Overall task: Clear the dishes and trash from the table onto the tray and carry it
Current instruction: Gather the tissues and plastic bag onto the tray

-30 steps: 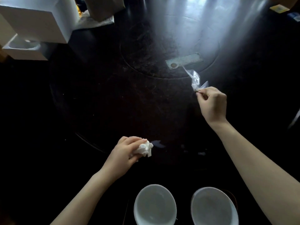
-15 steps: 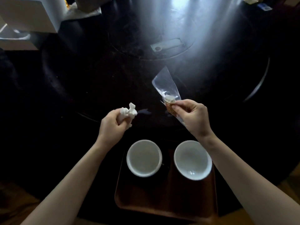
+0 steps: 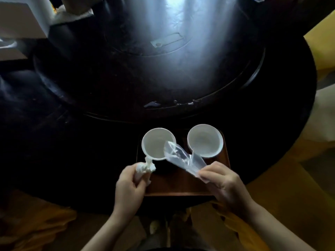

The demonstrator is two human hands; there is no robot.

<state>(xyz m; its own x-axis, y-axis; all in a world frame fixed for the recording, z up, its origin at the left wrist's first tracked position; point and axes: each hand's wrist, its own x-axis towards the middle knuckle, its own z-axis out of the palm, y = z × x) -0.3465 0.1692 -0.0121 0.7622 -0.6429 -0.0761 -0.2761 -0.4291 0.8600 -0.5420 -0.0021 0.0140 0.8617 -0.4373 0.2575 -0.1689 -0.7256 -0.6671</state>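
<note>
A brown wooden tray (image 3: 181,185) lies at the near edge of the dark round table (image 3: 282,124). Two white bowls stand side by side at the tray's far end, the left bowl (image 3: 155,143) and the right bowl (image 3: 204,140). My left hand (image 3: 129,187) grips a crumpled white tissue (image 3: 145,167) over the tray's near left corner. My right hand (image 3: 226,183) pinches a clear plastic wrapper (image 3: 183,158) that slants up across the tray, its tip over the left bowl's rim.
A raised dark turntable (image 3: 163,73) fills the table's middle, with a small flat label (image 3: 166,40) near its centre. White boxes (image 3: 20,24) and crumpled paper (image 3: 72,14) sit at the far left. Small wet spots (image 3: 152,104) mark the turntable's near edge.
Both hands have drawn back toward me from the turntable to over the tray, carrying the tissue and the wrapper. The view has tilted down, so the whole tray shows.
</note>
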